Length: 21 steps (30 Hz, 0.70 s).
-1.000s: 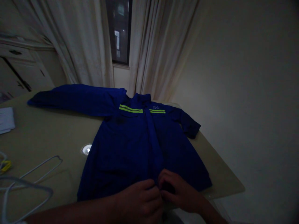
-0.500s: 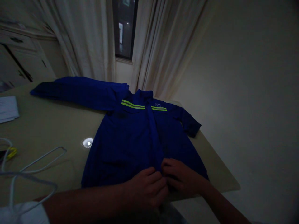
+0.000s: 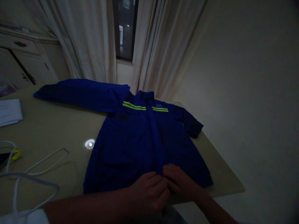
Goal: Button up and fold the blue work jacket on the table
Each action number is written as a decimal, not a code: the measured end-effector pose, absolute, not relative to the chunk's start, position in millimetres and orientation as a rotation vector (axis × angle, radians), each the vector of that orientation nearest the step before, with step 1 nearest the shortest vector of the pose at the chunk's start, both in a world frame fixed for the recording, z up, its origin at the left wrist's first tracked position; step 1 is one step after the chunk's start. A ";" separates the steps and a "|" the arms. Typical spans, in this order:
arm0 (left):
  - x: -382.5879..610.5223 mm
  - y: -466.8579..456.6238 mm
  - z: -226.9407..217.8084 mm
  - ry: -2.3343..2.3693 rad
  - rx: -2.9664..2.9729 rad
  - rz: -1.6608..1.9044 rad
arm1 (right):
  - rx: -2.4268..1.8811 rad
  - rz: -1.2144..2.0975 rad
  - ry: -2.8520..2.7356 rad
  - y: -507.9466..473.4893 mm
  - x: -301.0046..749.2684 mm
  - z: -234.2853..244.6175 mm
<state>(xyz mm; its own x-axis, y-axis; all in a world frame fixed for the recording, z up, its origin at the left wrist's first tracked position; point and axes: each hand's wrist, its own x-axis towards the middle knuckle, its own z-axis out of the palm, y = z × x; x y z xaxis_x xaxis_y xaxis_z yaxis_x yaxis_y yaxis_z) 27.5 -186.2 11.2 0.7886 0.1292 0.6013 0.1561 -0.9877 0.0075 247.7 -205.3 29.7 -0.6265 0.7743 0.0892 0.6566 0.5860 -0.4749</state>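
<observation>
A dark blue work jacket [image 3: 130, 140] with yellow-green stripes across the chest lies front side up, its collar away from me. One sleeve stretches far out to the left; the other hangs short at the right. My left hand [image 3: 151, 191] is closed at the bottom of the front opening, fingers curled on the hem. Right against it, my right hand [image 3: 177, 180] pinches the other front edge at the same spot. The fingertips meet there, and the bit of jacket between them is hidden in the dim light.
The jacket lies on a pale table [image 3: 63, 124] whose right edge runs beside a wall. To the left are white papers [image 3: 10, 112], a looping white cable [image 3: 37, 182] and a dark object with a yellow part [image 3: 16, 155]. Curtains [image 3: 91, 40] hang behind, near a cabinet [image 3: 25, 59].
The view has shifted slightly, so everything sits a little lower and further right. Both hands stay together at the jacket's bottom front, with the right fingers a little flatter.
</observation>
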 end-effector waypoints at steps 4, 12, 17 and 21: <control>26.0 -182.3 18.8 -0.181 -2.928 -1.008 | -1.245 0.540 -2.420 -210.1 247.3 33.6; 33.3 -187.7 15.8 -0.123 -2.889 -0.941 | -1.409 0.795 -2.292 -210.8 248.3 23.6; 35.4 -187.6 12.7 -0.150 -2.905 -0.981 | -1.328 0.819 -2.325 -205.7 249.6 18.5; 34.8 -187.7 12.8 -0.131 -2.870 -1.062 | -1.274 0.686 -2.384 -203.4 246.0 15.1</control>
